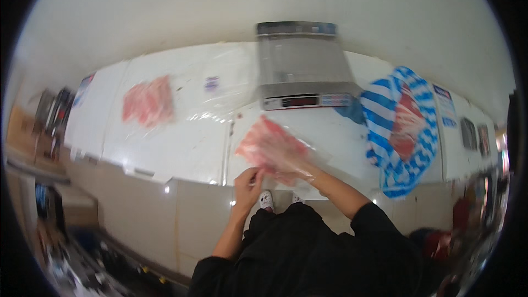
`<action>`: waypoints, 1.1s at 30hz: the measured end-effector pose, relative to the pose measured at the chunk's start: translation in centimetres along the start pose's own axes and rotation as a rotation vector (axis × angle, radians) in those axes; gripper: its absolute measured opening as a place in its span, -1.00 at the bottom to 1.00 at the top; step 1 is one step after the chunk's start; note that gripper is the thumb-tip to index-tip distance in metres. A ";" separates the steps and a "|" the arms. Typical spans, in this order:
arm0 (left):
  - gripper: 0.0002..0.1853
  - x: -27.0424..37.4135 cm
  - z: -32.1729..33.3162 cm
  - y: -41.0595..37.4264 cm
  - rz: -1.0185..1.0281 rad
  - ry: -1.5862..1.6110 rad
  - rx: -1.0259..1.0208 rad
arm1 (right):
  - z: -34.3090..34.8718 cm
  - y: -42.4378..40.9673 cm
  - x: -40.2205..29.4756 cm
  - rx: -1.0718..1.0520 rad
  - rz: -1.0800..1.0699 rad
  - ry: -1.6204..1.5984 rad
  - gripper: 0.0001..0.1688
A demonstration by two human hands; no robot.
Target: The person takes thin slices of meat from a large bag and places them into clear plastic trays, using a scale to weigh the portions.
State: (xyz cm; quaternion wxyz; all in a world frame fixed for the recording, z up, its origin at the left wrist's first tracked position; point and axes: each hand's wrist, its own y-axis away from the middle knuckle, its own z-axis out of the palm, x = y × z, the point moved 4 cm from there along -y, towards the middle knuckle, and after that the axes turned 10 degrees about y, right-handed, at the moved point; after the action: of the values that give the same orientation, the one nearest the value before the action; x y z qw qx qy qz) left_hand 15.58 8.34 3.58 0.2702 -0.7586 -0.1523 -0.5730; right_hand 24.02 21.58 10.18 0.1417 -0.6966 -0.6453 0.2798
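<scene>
A clear plastic bag with pale pink raw meat point(268, 140) lies on the white worktop in front of me. My left hand point(248, 185) pinches the bag's near edge between thumb and fingers. My right hand point(284, 159) is blurred and reaches in among the meat, with clear plastic around its wrist; its fingers cannot be made out. Another flat portion of pink meat point(148, 102) lies on plastic to the left. On the right, a blue-and-white striped plastic bag point(379, 111) gapes around a larger piece of raw meat point(406, 126).
A digital scale point(305, 60) with a metal platform stands against the wall behind the meat. Clear plastic bags point(225, 86) lie left of it. Two small dark trays point(469, 133) sit at the far right. The white worktop's point(165, 161) near edge runs before my feet.
</scene>
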 end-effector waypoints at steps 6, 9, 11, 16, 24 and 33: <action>-0.78 0.1 0.4 0.0 -0.054 0.020 -0.060 | -6.7 -0.2 -0.5 -0.024 0.025 0.089 -0.64; -0.75 1.0 2.5 0.2 -0.074 0.065 -0.146 | -1.1 10.4 2.4 0.017 0.193 -0.258 -0.37; -0.73 1.1 3.6 0.6 -0.091 0.092 -0.175 | -2.6 14.8 2.1 -0.231 0.310 -0.118 -0.22; -0.75 2.5 7.4 1.3 0.007 0.123 -0.212 | -14.6 22.6 0.4 -0.238 0.658 -0.276 -0.55; -0.84 7.2 15.5 2.2 0.156 0.199 -0.327 | -36.3 24.4 11.2 0.264 0.895 0.313 -0.67; -0.82 8.6 19.6 5.6 0.081 0.184 -0.367 | -38.4 24.5 23.8 -0.279 0.559 0.414 -0.50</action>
State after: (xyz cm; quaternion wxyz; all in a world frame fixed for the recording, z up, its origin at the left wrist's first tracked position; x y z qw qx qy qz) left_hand 36.63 14.59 6.53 0.1631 -0.7452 0.0104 -0.6465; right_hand 66.33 48.04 22.48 0.0912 -0.9003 -0.4199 0.0701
